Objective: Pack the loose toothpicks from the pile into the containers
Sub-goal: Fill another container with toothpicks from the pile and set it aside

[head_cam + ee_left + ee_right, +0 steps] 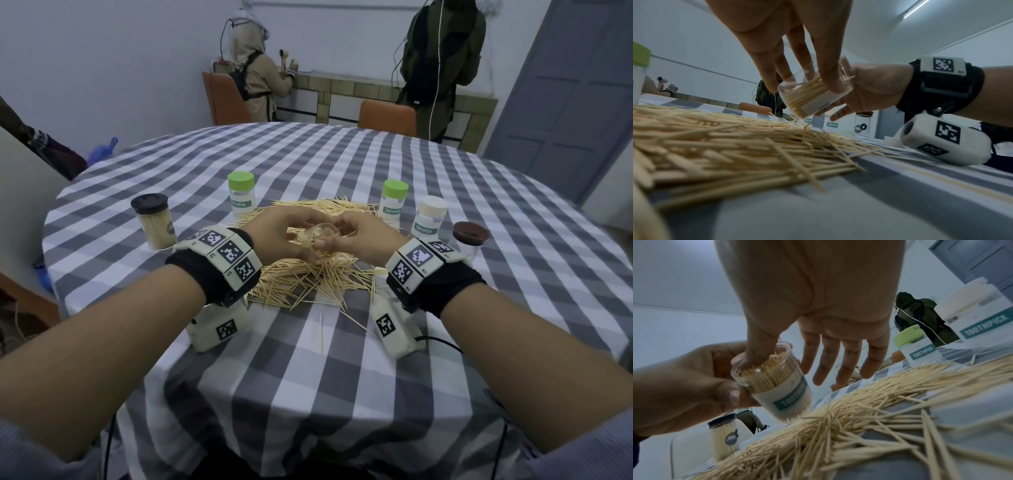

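At the centre of the head view the left hand (277, 229) grips a clear jar (317, 238) around its side, fingers and thumb curled on it. The jar is tilted, lidless and packed with toothpicks; in the right wrist view its base (791, 415) sits just above the pile (869, 415), and contact cannot be told. The right hand (363, 240) meets the jar at its open mouth — the thumb (754, 352) presses on the toothpick ends while the other fingers (849, 360) spread straight, holding nothing. The pile spreads over the checked table (308, 394) under and beyond both hands. Behind it stand two green-lidded jars (241, 197) and (394, 202), a white-lidded one (430, 216) and a brown-lidded one (469, 236) at right, and a full black-lidded jar (154, 222) at left — all upright.
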